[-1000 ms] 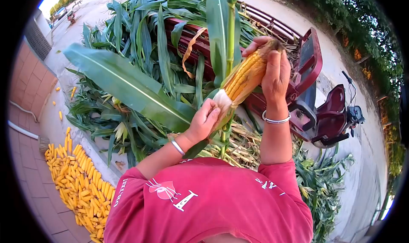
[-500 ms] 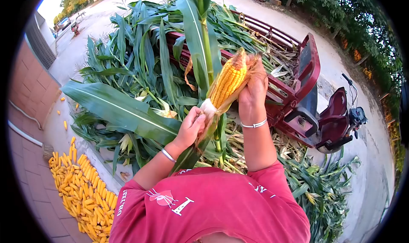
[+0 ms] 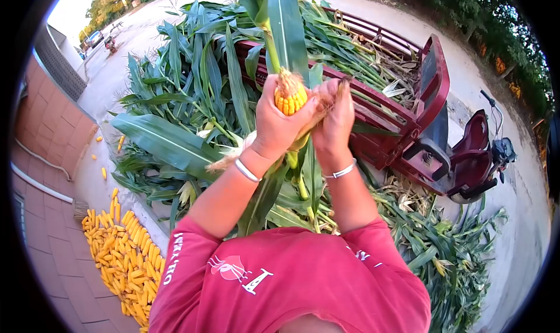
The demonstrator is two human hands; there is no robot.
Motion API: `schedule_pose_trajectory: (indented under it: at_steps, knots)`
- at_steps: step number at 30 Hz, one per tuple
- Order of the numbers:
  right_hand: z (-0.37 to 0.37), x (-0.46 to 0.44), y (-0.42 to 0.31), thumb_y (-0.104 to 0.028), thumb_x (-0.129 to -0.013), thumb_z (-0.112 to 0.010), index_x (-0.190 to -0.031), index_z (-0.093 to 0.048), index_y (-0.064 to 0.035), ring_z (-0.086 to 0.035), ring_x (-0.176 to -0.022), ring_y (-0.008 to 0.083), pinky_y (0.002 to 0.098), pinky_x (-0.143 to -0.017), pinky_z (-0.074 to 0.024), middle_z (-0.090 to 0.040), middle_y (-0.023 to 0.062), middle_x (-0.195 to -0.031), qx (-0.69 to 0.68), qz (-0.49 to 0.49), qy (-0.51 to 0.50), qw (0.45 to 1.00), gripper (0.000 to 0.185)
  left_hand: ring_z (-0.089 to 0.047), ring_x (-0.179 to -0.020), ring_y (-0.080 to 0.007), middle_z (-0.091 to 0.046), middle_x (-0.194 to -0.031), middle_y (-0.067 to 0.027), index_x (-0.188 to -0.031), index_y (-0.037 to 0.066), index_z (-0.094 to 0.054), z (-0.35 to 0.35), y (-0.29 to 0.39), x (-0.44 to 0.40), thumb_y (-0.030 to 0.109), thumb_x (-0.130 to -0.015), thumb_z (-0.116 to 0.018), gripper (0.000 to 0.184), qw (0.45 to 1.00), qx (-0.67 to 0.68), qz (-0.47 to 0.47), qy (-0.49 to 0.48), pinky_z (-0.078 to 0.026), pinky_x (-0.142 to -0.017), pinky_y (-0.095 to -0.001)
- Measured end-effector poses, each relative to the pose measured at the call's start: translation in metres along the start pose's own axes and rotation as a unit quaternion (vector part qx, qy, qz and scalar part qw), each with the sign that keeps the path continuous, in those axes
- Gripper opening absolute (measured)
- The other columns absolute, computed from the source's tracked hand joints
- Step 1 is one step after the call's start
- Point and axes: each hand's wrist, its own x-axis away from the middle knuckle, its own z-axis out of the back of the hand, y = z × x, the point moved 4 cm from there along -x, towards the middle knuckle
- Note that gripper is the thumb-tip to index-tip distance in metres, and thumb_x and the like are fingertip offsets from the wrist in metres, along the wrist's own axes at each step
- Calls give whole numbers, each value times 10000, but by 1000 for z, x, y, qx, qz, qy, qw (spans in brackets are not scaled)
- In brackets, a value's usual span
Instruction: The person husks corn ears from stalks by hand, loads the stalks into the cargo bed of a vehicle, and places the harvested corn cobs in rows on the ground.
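Observation:
A yellow corn cob (image 3: 290, 101) shows its tip between my hands, at the tall green stalk (image 3: 271, 48). My left hand (image 3: 276, 121) is wrapped round the cob from the left, thumb across its front. My right hand (image 3: 335, 118) is closed on the peeled-back husk (image 3: 318, 114) and brown silk just right of the cob. The cob's lower part is hidden by my fingers. A broad green leaf (image 3: 163, 141) spreads to the left of my left wrist.
A red three-wheeled cart (image 3: 402, 120) loaded with stalks stands behind and to the right. Piled corn plants (image 3: 175, 82) lie at left and more (image 3: 449, 263) at lower right. Husked cobs (image 3: 128, 257) are heaped on the lower-left paving, beside a brick wall (image 3: 55, 117).
My left hand has moved up from the cob's pale base to wrap round the cob. My right hand has shifted slightly left with the husk, and less of the cob shows.

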Motion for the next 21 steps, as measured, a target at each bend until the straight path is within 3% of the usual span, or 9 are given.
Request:
schedule_pose_trajectory:
  at_steps: [1, 2, 3, 4, 6, 9, 16, 20, 21]
  knots:
    - [-6, 17, -19, -328, -990, -463, -838, -454, -91, -428, -630, 137, 301, -655, -412, -440, -15, -691, 314, 57, -42, 947, 282, -581, -844, -115, -608, -931, -47, -1065, 19, -512, -2, 2, 6, 29, -741, -747, 400, 999, 1, -29, -21, -479, -798, -265]
    - [6, 34, -29, -336, -986, -466, -844, -461, -76, -439, -624, 143, 296, -622, -412, -460, 3, -701, 458, 42, -79, 884, 296, -583, -820, -124, -608, -905, -49, -994, 33, -523, -3, 3, 10, 60, -724, -769, 366, 997, 1, -59, -42, -484, -776, -271]
    - [18, 51, -40, -343, -982, -469, -851, -468, -62, -451, -618, 149, 292, -589, -411, -480, 21, -711, 589, 41, -120, 798, 311, -577, -792, -121, -599, -866, -45, -961, 32, -527, -3, 1, 14, 53, -736, -749, 316, 998, 55, -16, -40, -484, -755, -270]
    - [52, 77, -37, -351, -984, -458, -854, -481, -46, -464, -599, 162, 293, -554, -404, -503, 41, -712, 582, -26, -156, 798, 332, -573, -771, -112, -593, -846, -34, -961, 31, -526, 0, 2, 10, 49, -752, -733, 295, 996, 66, -24, -48, -483, -735, -263]
    - [101, 136, -28, -323, -981, -454, -849, -500, -44, -487, -598, 203, 307, -563, -398, -514, 76, -695, 625, 12, -167, 763, 312, -571, -753, -98, -593, -841, -27, -955, 30, -526, -2, 7, 1, 56, -770, -718, 268, 980, 176, 71, -56, -485, -714, -251]
    - [105, 172, -24, -94, -835, -514, -836, -509, -47, -523, -689, 325, 380, -665, -438, -539, 115, -723, 655, 23, -153, 740, 47, -586, -743, -97, -605, -841, -34, -957, 23, -534, -10, 11, -5, 55, -779, -704, 248, 984, 137, 58, -97, -498, -700, -248]
    - [136, 194, -24, -62, -797, -535, -832, -525, -53, -537, -729, 337, 395, -692, -442, -548, 126, -742, 702, 19, -171, 691, 37, -603, -744, -107, -611, -848, -39, -979, 26, -528, -14, 11, -10, 43, -792, -695, 251, 983, 158, 53, -75, -500, -704, -255]
    - [125, 193, -29, -92, -836, -500, -815, -515, -41, -526, -690, 322, 375, -645, -432, -527, 123, -730, 705, 71, -183, 682, 56, -599, -741, -103, -604, -853, -30, -996, 31, -525, -11, 9, -11, 36, -795, -695, 263, 978, 188, 57, -75, -499, -705, -255]
    - [130, 193, -30, -67, -805, -541, -854, -554, -54, -543, -759, 347, 400, -704, -450, -552, 137, -759, 709, 37, -188, 679, 53, -599, -741, -103, -604, -853, -30, -996, 31, -525, -12, 10, -11, 36, -795, -695, 263, 978, 188, 56, -76, -499, -705, -255]
